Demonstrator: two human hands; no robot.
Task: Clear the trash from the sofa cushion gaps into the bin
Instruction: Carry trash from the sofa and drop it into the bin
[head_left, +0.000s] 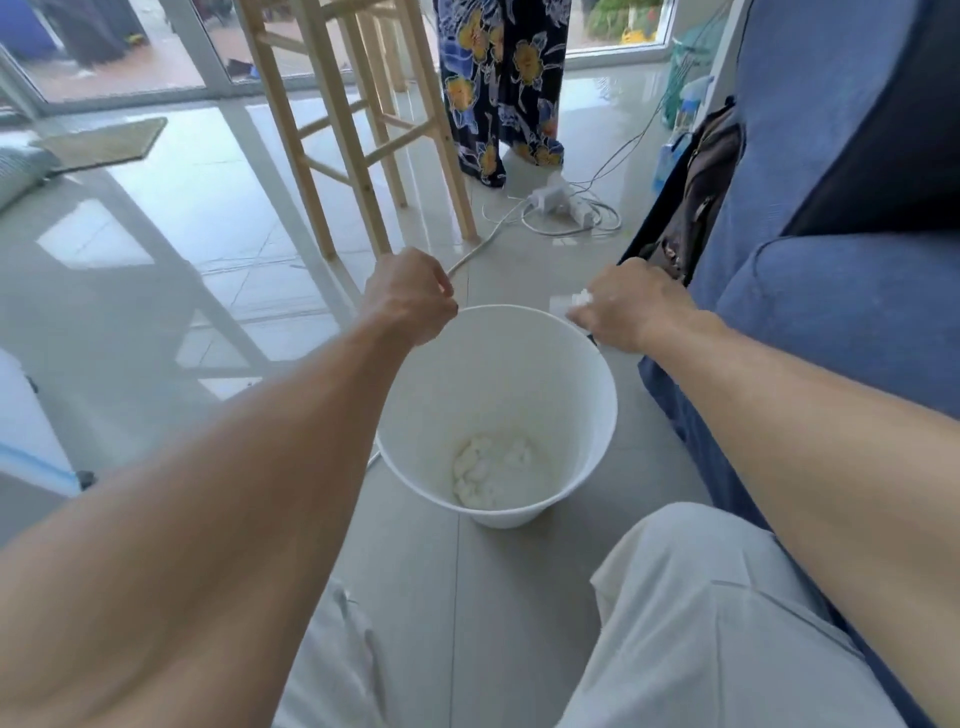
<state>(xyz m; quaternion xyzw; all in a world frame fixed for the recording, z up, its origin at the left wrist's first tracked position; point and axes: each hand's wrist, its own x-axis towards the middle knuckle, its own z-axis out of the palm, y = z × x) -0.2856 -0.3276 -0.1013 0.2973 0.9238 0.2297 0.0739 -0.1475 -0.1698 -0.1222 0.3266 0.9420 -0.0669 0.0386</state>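
White bin: on the tiled floor beside the blue sofa; crumpled white trash lies at its bottom. Left hand: fingers clamped on the rim. Right hand: fingers closed on a white scrap at the rim's far edge. Risk: a release outside the rim drops the scrap onto the floor. Room: wooden stool, power strip, glass doors.

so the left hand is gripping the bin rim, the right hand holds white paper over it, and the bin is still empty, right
Not empty: the head view shows crumpled white paper already at the bottom of the bin. The left hand does grip the rim and the right hand holds white paper.
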